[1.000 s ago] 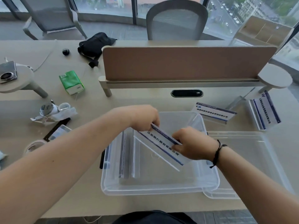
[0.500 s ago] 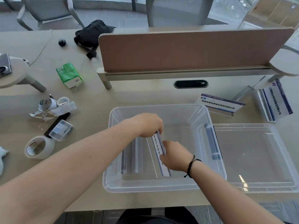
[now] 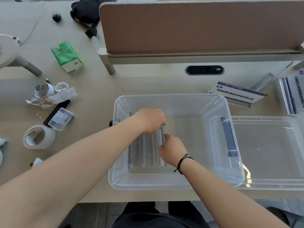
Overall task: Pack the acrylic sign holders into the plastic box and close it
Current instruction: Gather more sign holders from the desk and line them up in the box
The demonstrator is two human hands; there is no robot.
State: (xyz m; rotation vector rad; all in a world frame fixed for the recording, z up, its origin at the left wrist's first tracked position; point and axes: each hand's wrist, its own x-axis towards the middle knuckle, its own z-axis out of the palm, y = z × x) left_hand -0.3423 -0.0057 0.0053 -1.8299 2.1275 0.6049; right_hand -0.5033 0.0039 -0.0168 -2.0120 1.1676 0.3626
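The clear plastic box [image 3: 172, 185] sits in front of me on the desk. Inside it, several acrylic sign holders [image 3: 141, 150] stand on edge along its left side. My left hand [image 3: 150, 121] grips the far end of the rightmost sign holder [image 3: 160, 135], and my right hand [image 3: 171, 149] grips its near end, holding it upright against the row. The box's clear lid [image 3: 269, 150] lies flat to the right of the box. Two more sign holders remain on the desk: one [image 3: 238, 92] behind the box's right corner and another [image 3: 291, 94] at the right edge.
A brown desk divider [image 3: 197, 25] runs across behind the box. On the left lie a tape roll [image 3: 38, 136], a small clear case [image 3: 60, 118], crumpled wrapping [image 3: 51, 94], a green packet [image 3: 67, 56] and a black pouch [image 3: 88, 9].
Both hands have tipped the sign holder from a slant to upright and slid it left against the standing row. The camera has tilted further down over the box.
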